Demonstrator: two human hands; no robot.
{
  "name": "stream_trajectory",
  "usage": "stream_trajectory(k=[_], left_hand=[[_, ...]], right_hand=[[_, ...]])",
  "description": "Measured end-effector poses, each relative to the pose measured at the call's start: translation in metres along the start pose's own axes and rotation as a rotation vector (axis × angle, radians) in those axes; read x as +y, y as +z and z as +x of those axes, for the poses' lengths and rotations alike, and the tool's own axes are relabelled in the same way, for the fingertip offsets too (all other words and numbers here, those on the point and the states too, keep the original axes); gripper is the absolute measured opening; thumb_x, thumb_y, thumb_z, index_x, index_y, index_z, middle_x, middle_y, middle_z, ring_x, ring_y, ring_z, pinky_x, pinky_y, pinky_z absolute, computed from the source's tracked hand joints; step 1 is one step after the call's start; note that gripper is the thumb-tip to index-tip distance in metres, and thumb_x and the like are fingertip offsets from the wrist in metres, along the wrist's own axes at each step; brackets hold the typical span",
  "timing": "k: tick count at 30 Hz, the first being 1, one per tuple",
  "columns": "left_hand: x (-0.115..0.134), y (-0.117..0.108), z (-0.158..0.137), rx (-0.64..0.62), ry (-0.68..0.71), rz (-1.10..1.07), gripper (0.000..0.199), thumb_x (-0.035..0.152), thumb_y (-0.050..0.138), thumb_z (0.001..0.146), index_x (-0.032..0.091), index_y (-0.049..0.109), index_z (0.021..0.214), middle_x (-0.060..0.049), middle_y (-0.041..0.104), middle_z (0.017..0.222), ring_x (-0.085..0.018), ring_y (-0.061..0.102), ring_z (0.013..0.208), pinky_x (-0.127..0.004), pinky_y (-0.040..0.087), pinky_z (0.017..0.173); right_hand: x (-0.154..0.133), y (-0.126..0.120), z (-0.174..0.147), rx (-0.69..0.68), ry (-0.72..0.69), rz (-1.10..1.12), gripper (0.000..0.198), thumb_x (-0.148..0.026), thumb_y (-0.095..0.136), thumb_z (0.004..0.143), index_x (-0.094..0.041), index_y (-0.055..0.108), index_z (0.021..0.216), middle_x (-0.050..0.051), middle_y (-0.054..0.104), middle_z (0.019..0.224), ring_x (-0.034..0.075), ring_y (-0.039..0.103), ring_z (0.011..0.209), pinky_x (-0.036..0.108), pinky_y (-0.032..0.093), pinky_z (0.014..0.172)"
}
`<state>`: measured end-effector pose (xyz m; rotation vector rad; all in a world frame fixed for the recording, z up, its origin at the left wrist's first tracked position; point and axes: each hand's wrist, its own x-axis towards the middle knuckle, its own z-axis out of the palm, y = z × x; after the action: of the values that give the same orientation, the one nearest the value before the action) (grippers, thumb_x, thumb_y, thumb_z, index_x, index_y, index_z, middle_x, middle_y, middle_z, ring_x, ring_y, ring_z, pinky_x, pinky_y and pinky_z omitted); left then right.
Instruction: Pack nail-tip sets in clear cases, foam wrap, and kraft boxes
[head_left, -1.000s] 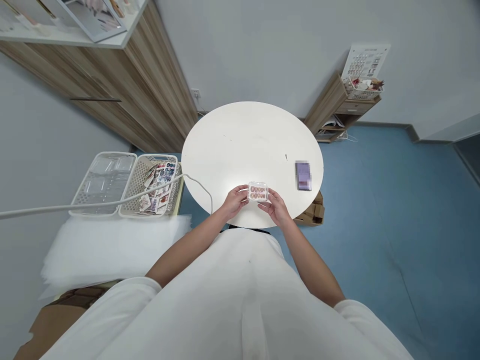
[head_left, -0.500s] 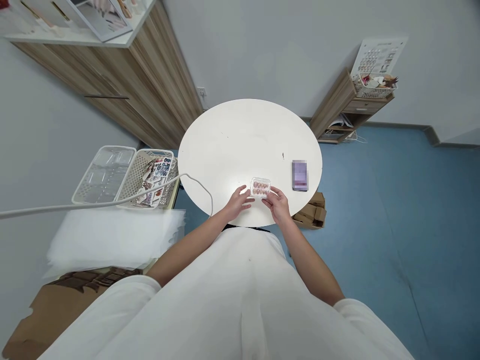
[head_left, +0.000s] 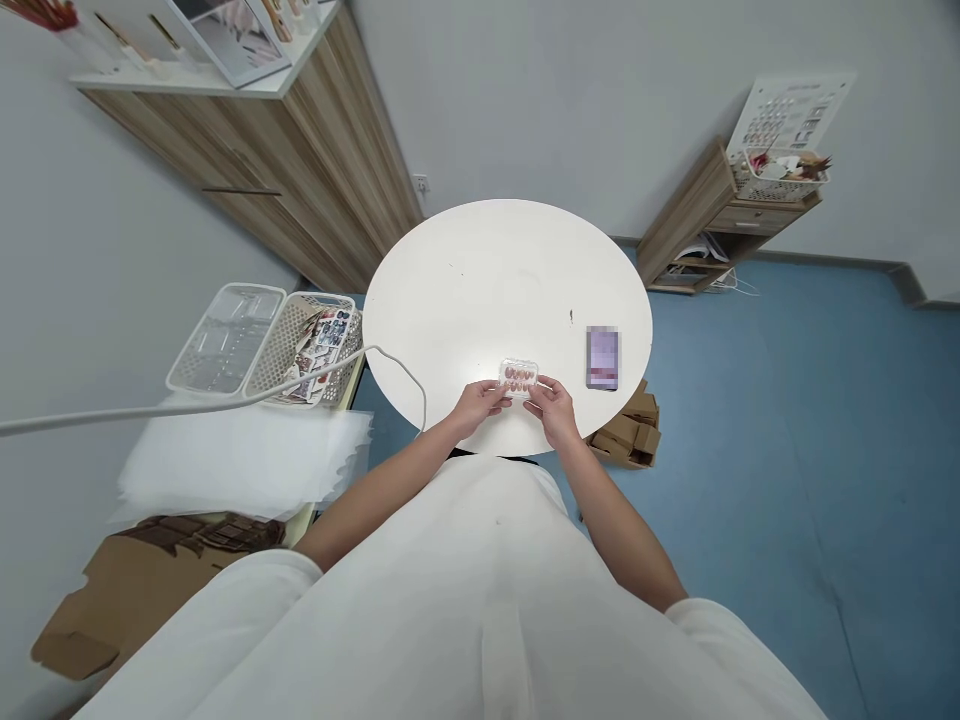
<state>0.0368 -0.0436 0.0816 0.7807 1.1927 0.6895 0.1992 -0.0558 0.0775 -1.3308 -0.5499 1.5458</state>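
Between my two hands is a small clear plastic box of press-on nails [head_left: 519,374], with two rows of pinkish nails showing inside. My left hand [head_left: 478,407] grips its left lower edge, fingers curled against it. At the right edge, my right hand [head_left: 553,408] pinches the box between thumb and fingers. Both hands are over the near part of the white oval table [head_left: 495,290]. To their right lies a purple rectangular item [head_left: 603,358], its surface blurred out.
A white cable [head_left: 300,382] crosses at the left onto the table edge. Beyond it stand a perforated basket [head_left: 262,375] of printed packs, a clear-lidded bin [head_left: 225,340] and white sheets [head_left: 240,460]. Cardboard boxes [head_left: 628,430] sit on the floor at right.
My left hand has moved right and closed on the box, which only my right hand held before. The view has shifted slightly.
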Motion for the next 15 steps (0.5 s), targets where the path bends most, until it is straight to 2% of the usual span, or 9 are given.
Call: stream_trajectory(k=[4,6,8,12,15], left_hand=[[-0.010,0.003,0.008,0.068,0.045,0.001,0.036,0.045,0.069,0.063,0.014,0.061,0.079,-0.004,0.062,0.075,-0.010,0.057,0.064,-0.031,0.043,0.075],[-0.014,0.003,0.011,0.075,0.036,0.011,0.036,0.046,0.068,0.064,0.014,0.061,0.078,-0.004,0.062,0.074,-0.010,0.057,0.064,-0.030,0.043,0.074],[-0.016,0.002,0.012,0.067,0.014,0.042,0.036,0.047,0.066,0.067,0.015,0.062,0.084,-0.005,0.063,0.080,-0.013,0.059,0.071,-0.031,0.043,0.075],[-0.017,-0.005,0.009,0.061,0.001,0.084,0.038,0.049,0.056,0.074,0.021,0.060,0.100,-0.007,0.063,0.105,-0.019,0.060,0.094,-0.036,0.041,0.082],[-0.017,-0.013,0.006,0.127,0.064,0.096,0.045,0.046,0.055,0.076,0.022,0.054,0.114,-0.010,0.057,0.117,-0.021,0.058,0.101,-0.038,0.041,0.086]], right_hand=[[0.005,0.000,0.007,0.029,-0.031,-0.045,0.041,-0.028,0.074,0.056,-0.021,0.052,0.090,-0.003,0.060,0.077,0.011,0.059,0.069,0.029,0.053,0.069],[0.008,-0.001,0.010,0.034,-0.012,-0.035,0.040,-0.027,0.074,0.055,-0.021,0.052,0.088,-0.003,0.059,0.076,0.010,0.059,0.069,0.029,0.053,0.068],[0.012,-0.001,0.012,0.036,0.014,-0.015,0.039,-0.027,0.074,0.056,-0.021,0.052,0.088,-0.003,0.059,0.077,0.010,0.060,0.070,0.028,0.053,0.069],[0.019,0.001,0.013,0.041,0.031,0.007,0.039,-0.028,0.073,0.058,-0.022,0.051,0.089,-0.002,0.060,0.082,0.011,0.061,0.074,0.027,0.053,0.070],[0.021,0.005,0.014,0.048,0.039,0.018,0.039,-0.029,0.072,0.059,-0.022,0.050,0.091,-0.001,0.060,0.084,0.012,0.062,0.078,0.028,0.054,0.072]])
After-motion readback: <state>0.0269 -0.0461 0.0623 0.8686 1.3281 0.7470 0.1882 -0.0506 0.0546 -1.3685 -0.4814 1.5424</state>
